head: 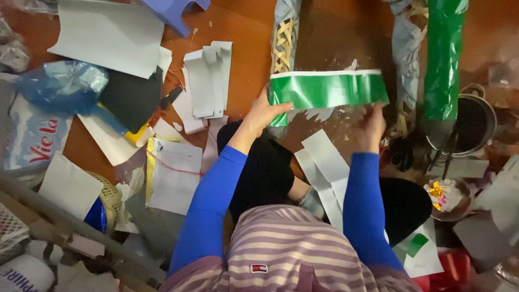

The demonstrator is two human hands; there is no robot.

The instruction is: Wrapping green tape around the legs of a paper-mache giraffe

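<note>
I see a brown floor (pixel 243 65) littered with paper. A green-wrapped bamboo pole (pixel 443 59) stands far right, a partly wrapped woven pole (pixel 284 38) left of it. The green glossy strip (pixel 327 89) is stretched between the hands, held apart: left hand (pixel 265 111) pinches its left end, right hand (pixel 370 127) sits under its right end, blurred, grip unclear. White paper strips (pixel 324 167) lie between the forearms.

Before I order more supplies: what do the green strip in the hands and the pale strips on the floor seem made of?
Green strip: likely glossy foil paper or thin plastic film; it shines, has a white edge and bends between the left hand and right hand. Pale strips: matte paper or thin card, flat with crisp cut edges.
</note>
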